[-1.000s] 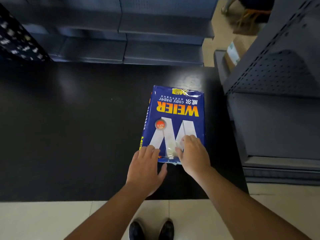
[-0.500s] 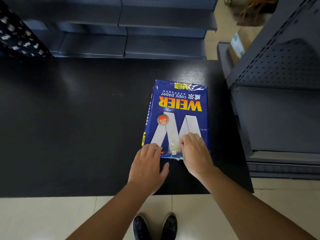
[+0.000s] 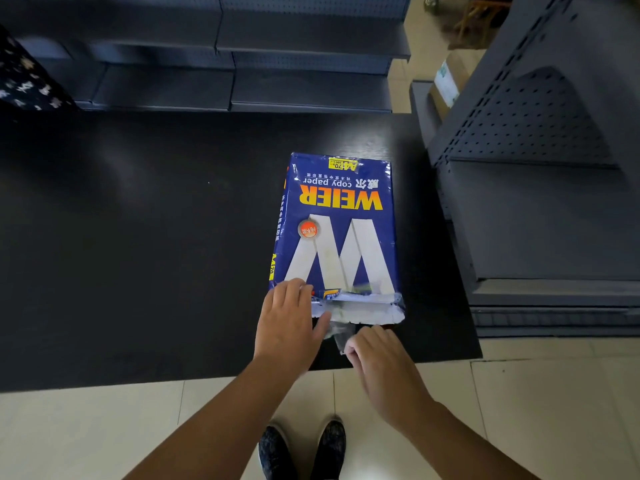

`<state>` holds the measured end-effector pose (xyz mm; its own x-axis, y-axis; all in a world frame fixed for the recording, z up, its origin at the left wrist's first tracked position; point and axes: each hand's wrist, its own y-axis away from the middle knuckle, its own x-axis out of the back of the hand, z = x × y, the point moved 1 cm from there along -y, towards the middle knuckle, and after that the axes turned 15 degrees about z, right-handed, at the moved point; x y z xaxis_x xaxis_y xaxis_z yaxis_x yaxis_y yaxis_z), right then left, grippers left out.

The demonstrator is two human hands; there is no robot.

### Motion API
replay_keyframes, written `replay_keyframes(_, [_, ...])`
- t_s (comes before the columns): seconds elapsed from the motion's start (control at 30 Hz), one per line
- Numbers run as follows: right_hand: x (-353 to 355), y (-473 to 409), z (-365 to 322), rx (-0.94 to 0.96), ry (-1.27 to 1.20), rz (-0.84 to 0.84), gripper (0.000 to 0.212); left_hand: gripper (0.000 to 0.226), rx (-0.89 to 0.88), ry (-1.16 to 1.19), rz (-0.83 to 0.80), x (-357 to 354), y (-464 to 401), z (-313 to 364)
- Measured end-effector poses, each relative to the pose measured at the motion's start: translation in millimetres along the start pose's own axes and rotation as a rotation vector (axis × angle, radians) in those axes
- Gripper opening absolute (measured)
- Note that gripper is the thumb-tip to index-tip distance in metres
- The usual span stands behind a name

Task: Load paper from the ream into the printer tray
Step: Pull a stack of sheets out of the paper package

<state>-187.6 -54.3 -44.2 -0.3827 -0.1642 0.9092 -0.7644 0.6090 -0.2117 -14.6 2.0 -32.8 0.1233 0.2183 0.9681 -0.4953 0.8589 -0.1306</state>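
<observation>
A blue ream of copy paper (image 3: 337, 226) with a big white W lies flat on the black table (image 3: 138, 237), its near end towards me. That near end is torn, and a white flap of wrapper (image 3: 363, 311) hangs loose. My left hand (image 3: 289, 322) lies flat on the ream's near left corner, fingers spread. My right hand (image 3: 379, 355) is just in front of the ream, pinching a clear strip of tape (image 3: 341, 336) that runs from the flap. No printer or tray is in view.
Grey metal shelving (image 3: 540, 202) stands close on the right of the table, and more dark shelves (image 3: 225, 64) run along the back. A cardboard box (image 3: 446, 84) sits on the floor behind. My shoes (image 3: 301, 448) are on pale tiles below the table's front edge.
My right hand has pulled back towards me with the tape strip, tearing the wrapper's near end loose. My left hand has stayed pressed on the ream's corner.
</observation>
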Motion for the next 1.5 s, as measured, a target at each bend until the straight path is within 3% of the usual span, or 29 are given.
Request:
replay_keyframes(0.07, [6,-6,0,-0.080,-0.133,0.006,0.013,0.058,-0.009,-0.043,-0.010,-2,-1,1])
replay_keyframes(0.13, [12,-14,4,-0.302,-0.276,0.117,0.003,0.062,-0.015,-0.072,-0.022,-4,-2,2])
replay_keyframes(0.23, [10,-25,18,-0.748,-0.317,0.334,0.018,0.066,-0.009,-0.089,-0.032,-7,-1,1])
replay_keyframes(0.3, [6,-30,25,-0.893,-0.255,0.314,0.030,0.067,-0.010,-0.088,-0.036,-8,-1,1])
replay_keyframes(0.53, [0,-36,29,-0.998,-0.228,0.343,0.033,0.068,-0.030,-0.085,-0.026,-9,1,-1])
replay_keyframes(0.83, [4,-40,31,-0.886,-0.134,0.422,0.018,0.067,-0.029,-0.080,-0.017,-9,2,0])
replay_keyframes(0.9, [4,-43,33,-0.943,-0.204,0.435,0.014,0.067,-0.032,-0.082,-0.011,-8,2,0])
replay_keyframes(1.07, [-7,-48,38,-1.287,-0.473,0.431,0.015,0.067,-0.034,-0.095,-0.006,-9,3,1])
replay_keyframes(1.27, [-2,-44,34,-1.421,-0.769,0.482,0.006,0.065,-0.018,-0.060,0.011,-8,5,-1])
replay_keyframes(1.37, [5,-33,30,-1.466,-0.846,0.460,0.003,0.061,0.059,0.048,0.010,-4,10,-3])
replay_keyframes(1.5, [20,-11,23,-1.453,-0.859,0.362,0.006,0.047,0.403,0.342,0.098,8,20,-6])
